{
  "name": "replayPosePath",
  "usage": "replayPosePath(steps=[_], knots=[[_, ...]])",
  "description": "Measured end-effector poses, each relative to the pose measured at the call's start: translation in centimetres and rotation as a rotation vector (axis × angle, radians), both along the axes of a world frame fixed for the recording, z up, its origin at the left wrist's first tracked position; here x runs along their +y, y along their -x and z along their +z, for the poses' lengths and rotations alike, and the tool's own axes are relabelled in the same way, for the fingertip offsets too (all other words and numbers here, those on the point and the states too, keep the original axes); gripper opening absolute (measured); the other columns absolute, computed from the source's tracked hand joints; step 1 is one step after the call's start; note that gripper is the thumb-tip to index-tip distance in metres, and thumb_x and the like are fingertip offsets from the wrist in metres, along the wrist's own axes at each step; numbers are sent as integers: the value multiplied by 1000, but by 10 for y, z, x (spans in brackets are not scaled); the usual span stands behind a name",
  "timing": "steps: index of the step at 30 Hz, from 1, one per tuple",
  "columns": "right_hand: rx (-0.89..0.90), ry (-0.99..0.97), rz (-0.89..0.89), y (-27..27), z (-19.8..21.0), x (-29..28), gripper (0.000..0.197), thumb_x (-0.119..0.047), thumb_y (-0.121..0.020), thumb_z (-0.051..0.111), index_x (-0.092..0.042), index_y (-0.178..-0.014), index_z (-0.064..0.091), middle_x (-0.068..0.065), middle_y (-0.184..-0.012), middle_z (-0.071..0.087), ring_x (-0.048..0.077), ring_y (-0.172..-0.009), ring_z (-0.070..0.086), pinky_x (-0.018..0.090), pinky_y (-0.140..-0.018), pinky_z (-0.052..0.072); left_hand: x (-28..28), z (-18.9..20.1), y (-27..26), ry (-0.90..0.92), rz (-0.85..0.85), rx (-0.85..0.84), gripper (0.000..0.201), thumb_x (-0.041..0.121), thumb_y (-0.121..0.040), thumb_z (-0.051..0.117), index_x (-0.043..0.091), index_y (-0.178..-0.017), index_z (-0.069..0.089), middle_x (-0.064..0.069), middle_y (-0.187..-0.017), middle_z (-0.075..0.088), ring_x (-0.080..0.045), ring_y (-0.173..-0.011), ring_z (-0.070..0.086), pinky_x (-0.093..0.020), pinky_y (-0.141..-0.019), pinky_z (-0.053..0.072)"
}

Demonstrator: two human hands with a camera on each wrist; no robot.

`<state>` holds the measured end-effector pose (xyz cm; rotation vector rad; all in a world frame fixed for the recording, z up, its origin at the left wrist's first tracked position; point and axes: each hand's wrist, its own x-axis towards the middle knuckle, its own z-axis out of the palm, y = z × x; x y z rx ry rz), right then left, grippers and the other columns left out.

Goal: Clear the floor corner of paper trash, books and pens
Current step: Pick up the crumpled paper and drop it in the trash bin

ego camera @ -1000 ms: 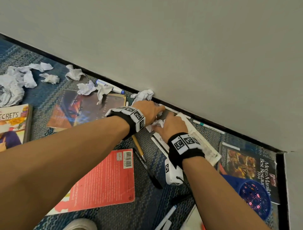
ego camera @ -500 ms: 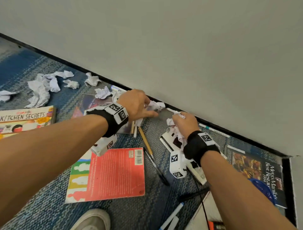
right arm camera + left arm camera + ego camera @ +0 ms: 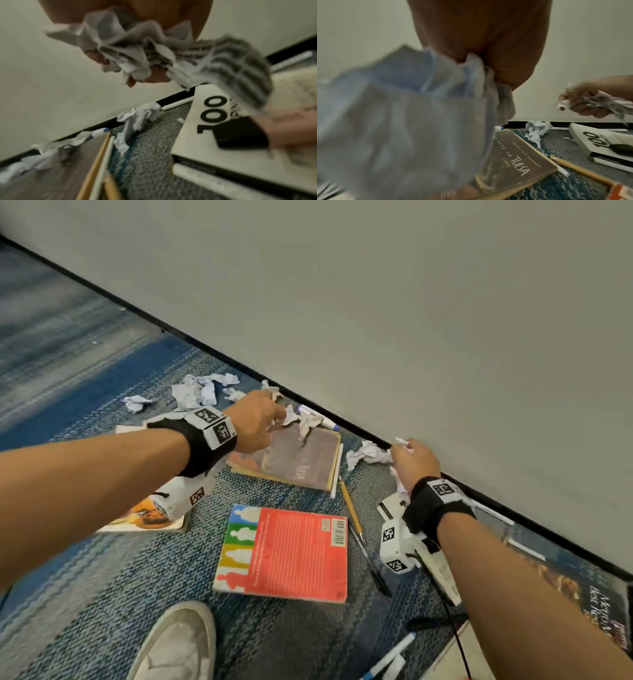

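Nearest the camera, a white shoe (image 3: 178,645) stood on the blue carpet (image 3: 102,577), with a blue-capped marker (image 3: 390,655) off to its right. Just beyond lay a red book (image 3: 284,553), closed and flat, and along its right edge a black pen (image 3: 368,559) and a tan pencil (image 3: 350,508) lay end to end.

Farther on, the right hand (image 3: 412,462) was clenched around a wad of crumpled paper (image 3: 137,54), which spilled out below the fingers above a white book (image 3: 214,128) printed with "100". A loose paper ball (image 3: 368,455) lay on the carpet just left of that hand, apart from it, against the black baseboard (image 3: 342,419).

The left hand (image 3: 255,422) hovered over the brown Tulsa book (image 3: 294,460), fingers closed on a blurred bunch of pale paper (image 3: 402,115). Another scrap (image 3: 308,422) rested on that book's far edge beside a blue-tipped marker (image 3: 325,424), close to the fingertips.

Farthest off, more crumpled sheets (image 3: 198,393) lay scattered by the wall (image 3: 411,302), well left of both hands.
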<state>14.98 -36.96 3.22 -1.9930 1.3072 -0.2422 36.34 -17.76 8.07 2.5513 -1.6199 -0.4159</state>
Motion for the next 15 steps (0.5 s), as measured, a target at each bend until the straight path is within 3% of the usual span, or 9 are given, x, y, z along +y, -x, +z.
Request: replayPosePath(steps=[2, 4, 7, 10, 12, 15], knots=[[145, 123, 54, 7, 2, -2, 34, -36, -91, 49, -5, -94, 63, 17, -95, 62, 35, -91, 56, 33, -77, 40, 2, -3, -8, -23, 9, -8, 25, 3, -70, 57, 22, -60, 44, -4, -77, 43, -31, -80, 52, -35, -67, 45], [323, 205, 105, 17, -8, -7, 46, -47, -93, 46, -6, -100, 65, 18, -103, 66, 36, -96, 60, 35, -78, 44, 1, -10, -11, -34, 28, -9, 15, 2, -71, 55, 15, -66, 52, -7, -75, 50, -31, -77, 53, -30, -63, 41], [461, 241, 96, 29, -22, -18, 48, -40, -99, 36, -2, -97, 66, 22, -104, 67, 37, -94, 62, 33, -73, 42, -4, -22, -11, -28, -4, 27, 9, 2, -70, 54, 10, -72, 57, -9, -74, 60, -28, -71, 54, -30, -60, 42], [474, 206, 64, 31, -30, -27, 32, -28, -97, 40, -5, -108, 59, 22, -109, 65, 37, -99, 60, 36, -80, 45, -9, -36, -14, -77, 15, 89, 7, 11, -70, 60, 15, -75, 59, -1, -69, 56, -25, -70, 53, -27, -61, 41], [516, 161, 89, 29, -36, -28, 31, -34, -93, 50, -12, -114, 55, 18, -111, 64, 35, -102, 60, 37, -85, 47, -19, -48, -17, -93, 36, 101, 13, 27, -73, 66, 19, -82, 62, -3, -76, 60, -23, -72, 53, -26, -64, 42], [672, 186, 192, 19, -51, -23, 45, -49, -88, 56, -14, -117, 54, 15, -114, 63, 33, -107, 59, 37, -86, 47, -37, -65, -25, -53, 48, 83, 23, 42, -81, 63, 19, -85, 62, -6, -85, 61, -25, -79, 56, -28, -69, 43]])
